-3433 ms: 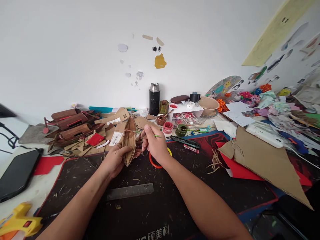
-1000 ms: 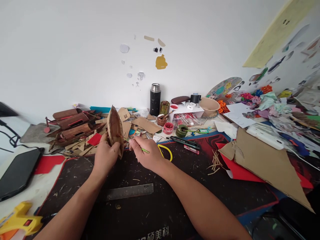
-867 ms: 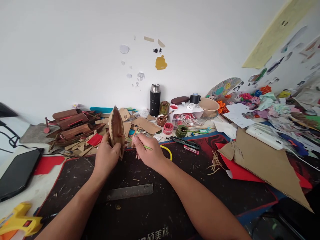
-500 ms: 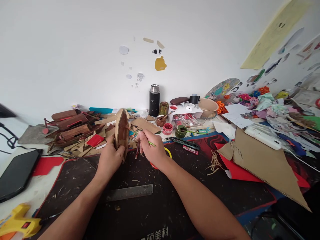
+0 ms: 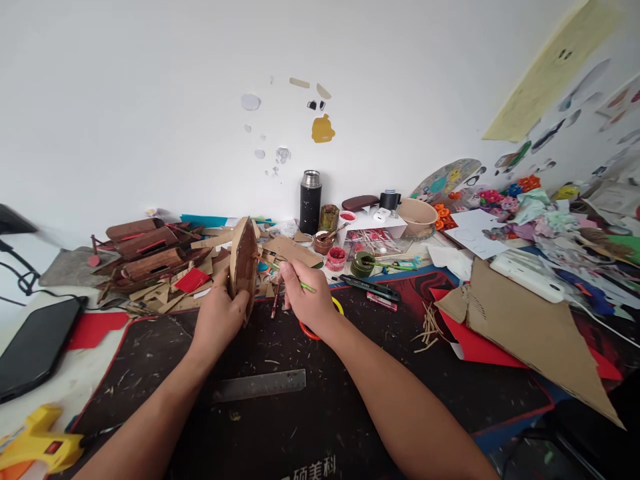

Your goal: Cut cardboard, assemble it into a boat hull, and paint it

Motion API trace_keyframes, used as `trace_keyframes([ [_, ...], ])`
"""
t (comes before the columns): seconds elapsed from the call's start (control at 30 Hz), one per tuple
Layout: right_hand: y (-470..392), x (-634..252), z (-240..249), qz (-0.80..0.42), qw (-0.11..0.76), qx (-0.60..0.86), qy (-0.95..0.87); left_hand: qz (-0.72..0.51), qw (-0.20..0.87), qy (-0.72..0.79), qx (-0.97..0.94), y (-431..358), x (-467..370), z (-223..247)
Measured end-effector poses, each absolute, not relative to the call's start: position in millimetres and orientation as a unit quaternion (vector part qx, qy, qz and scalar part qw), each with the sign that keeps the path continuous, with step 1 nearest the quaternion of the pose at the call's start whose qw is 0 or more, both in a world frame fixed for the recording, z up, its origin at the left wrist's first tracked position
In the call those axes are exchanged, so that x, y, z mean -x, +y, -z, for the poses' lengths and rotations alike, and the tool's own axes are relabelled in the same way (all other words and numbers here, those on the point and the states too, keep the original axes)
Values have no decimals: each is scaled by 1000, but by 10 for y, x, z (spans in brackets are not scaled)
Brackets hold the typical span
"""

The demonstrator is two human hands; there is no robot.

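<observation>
My left hand grips a small cardboard boat hull, held on edge with its brown-painted hollow facing right. Between the fingers and thumb of my right hand is a green-handled paintbrush, its tip pointing left at the inside of the hull. Beyond my hands stand a jar of brown paint with a brush across it, a red paint jar and a dark green paint jar. Finished-looking brown model boats are piled at the left.
A clear ruler lies on the dark mat. At the lower left is a yellow glue gun, near a black tablet-like device. A black flask stands by the wall. Cardboard and a box cutter lie right.
My right hand and the brush have shifted slightly, with more of the brush handle showing and its tip nearer the hull. My left hand holds the hull nearly still.
</observation>
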State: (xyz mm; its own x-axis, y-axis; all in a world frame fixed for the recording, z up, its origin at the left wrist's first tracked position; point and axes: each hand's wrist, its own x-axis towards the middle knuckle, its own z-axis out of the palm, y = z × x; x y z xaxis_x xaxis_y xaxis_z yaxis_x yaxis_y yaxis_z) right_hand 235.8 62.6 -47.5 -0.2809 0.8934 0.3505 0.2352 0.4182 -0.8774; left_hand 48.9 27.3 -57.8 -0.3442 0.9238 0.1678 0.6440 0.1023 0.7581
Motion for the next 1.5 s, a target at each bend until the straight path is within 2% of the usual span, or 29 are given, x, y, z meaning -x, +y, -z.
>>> trace_keyframes([
  [0.43, 490, -2290, 415, -377, 393, 351, -762, -421, 161, 712, -538, 308, -393, 551],
  [0.73, 571, -2311, 465, -402, 427, 371, -720, -395, 166, 722, -543, 299, -436, 575],
  [1.5, 743, -2420, 530, -322, 465, 406, -718, -355, 210, 703, -580, 245, -547, 681],
])
